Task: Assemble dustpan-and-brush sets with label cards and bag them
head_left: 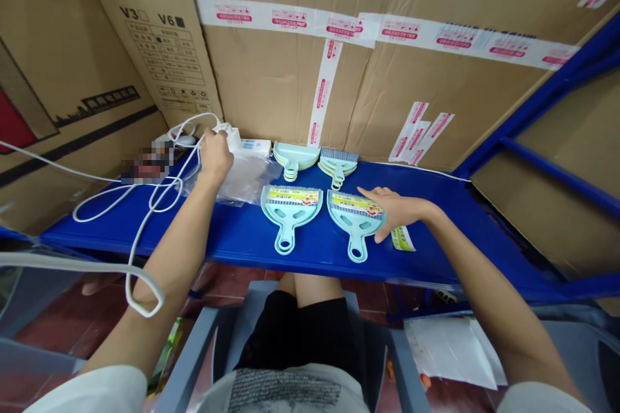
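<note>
My left hand (216,156) reaches to the back left of the table, fingers closed beside a white object (230,135) and a white cable. What it grips is hidden. Under and beside it lie clear plastic bags (246,175). My right hand (401,210) rests at the right edge of a light-blue dustpan and brush set (357,224), its fingers spread. A printed label covers part of that set's grey bristles. Left of it lies a matching set (287,219), also labelled. Behind them are a stack of dustpans (295,156) and a stack of small brushes (338,166).
A loose label (403,239) lies by my right wrist on the blue table (450,239). White cable (140,232) loops across the left side and over my left forearm. Large cardboard (271,77) walls the back. A blue metal frame (527,161) stands at right.
</note>
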Available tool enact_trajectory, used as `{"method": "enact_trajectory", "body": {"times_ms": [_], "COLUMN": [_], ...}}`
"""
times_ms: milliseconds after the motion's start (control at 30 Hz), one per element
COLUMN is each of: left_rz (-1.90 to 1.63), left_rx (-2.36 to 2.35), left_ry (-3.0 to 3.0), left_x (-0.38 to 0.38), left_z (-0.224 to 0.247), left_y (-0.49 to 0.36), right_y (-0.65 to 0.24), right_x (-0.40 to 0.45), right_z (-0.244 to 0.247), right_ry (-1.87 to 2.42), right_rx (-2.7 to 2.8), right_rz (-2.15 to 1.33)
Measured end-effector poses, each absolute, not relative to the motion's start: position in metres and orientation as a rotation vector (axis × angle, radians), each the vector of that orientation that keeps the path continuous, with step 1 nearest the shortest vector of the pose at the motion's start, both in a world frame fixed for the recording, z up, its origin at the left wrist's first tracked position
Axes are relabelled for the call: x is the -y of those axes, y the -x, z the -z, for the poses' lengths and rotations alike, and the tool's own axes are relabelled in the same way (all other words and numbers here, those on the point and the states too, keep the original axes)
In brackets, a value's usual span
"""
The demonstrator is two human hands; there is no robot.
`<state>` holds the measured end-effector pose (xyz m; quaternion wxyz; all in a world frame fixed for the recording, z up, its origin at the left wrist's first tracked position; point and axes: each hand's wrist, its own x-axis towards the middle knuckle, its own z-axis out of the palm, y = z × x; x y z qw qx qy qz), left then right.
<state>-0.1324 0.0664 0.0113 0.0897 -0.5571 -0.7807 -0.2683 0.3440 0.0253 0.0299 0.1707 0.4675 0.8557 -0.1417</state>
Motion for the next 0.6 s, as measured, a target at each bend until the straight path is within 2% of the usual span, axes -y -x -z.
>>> {"method": "enact_trajectory", "body": {"times_ms": [600], "left_rz": [1.3], "left_rx": [1.998], "left_ry": [1.607], "left_x": [-0.056], "left_z": [-0.026], "left_y": [0.125], "right_y": [-0.345], "right_x": [-0.022], "right_z": [-0.039], "right_ry": [-1.377], "right_rx": [-2.477], "right_rz": [0.381]}}
